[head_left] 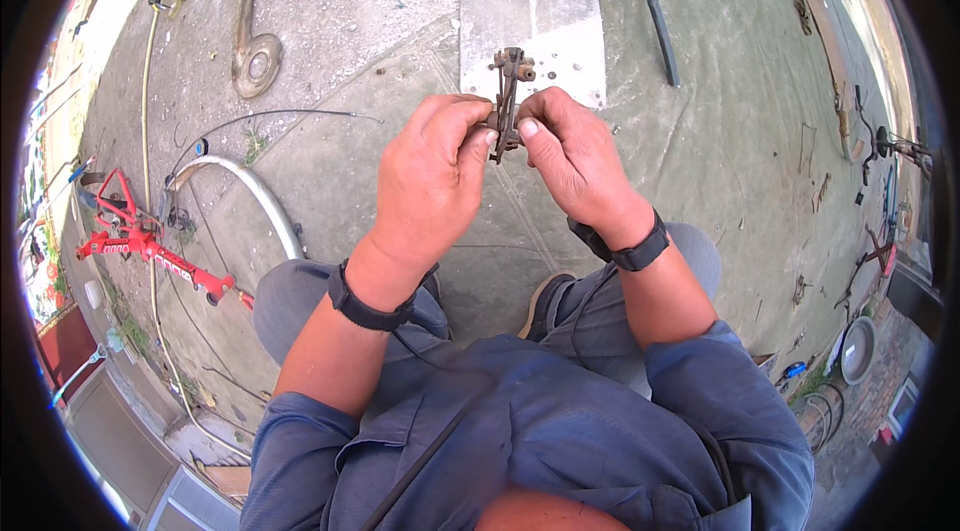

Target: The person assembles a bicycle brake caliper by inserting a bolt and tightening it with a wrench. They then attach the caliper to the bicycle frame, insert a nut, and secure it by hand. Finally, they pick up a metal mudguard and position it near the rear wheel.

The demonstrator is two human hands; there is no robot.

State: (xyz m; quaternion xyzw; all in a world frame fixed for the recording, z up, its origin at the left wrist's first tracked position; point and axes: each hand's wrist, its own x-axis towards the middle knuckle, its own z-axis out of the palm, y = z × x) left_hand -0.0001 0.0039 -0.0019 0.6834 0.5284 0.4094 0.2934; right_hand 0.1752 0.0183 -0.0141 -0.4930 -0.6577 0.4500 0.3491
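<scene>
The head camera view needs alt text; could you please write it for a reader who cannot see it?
A person's left hand and right hand together hold a rusty metal part above a greenish ground cover. A dark handlebar lies farther ahead, and a red bicycle frame lies to the left.

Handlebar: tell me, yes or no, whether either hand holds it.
No: the handlebar lies apart, beyond the left hand and right hand, which both hold a rusty metal part.
</scene>
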